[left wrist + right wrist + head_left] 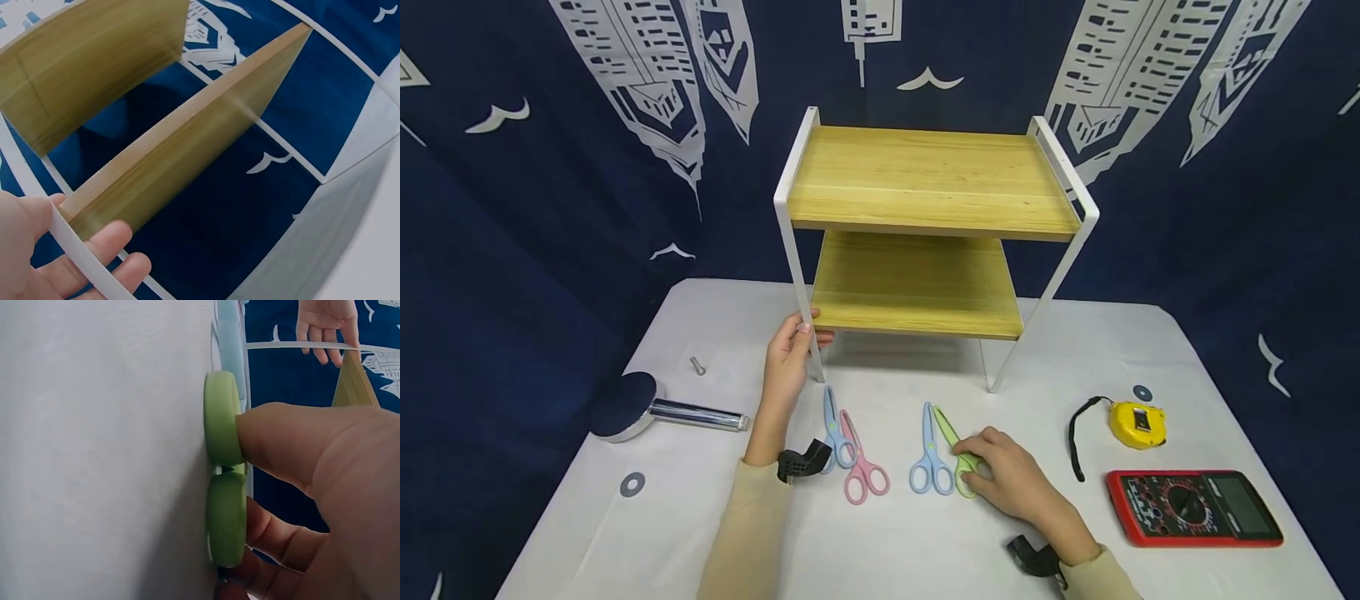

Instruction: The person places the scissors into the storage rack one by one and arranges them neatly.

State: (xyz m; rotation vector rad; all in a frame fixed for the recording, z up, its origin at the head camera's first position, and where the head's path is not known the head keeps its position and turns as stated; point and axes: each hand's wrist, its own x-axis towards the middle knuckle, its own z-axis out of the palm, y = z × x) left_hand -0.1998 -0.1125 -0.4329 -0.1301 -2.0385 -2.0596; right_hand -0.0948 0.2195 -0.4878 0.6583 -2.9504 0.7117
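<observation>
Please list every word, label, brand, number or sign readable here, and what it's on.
None legible.
Red-and-black multimeter: markings around its dial, too small to read.
Yellow tape measure: label on its case, too small and blurred.
Navy curtain: white printed pictures, no lettering visible.
Green scissors and two-tier shelf: no lettering visible.

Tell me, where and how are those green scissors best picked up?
I'd take the green scissors by their finger loops, reaching down from the near right. Their blades point toward the shelf, and the loops look thick enough to pinch. Blue scissors lie close on their left, so the right side seems roomier.
</observation>
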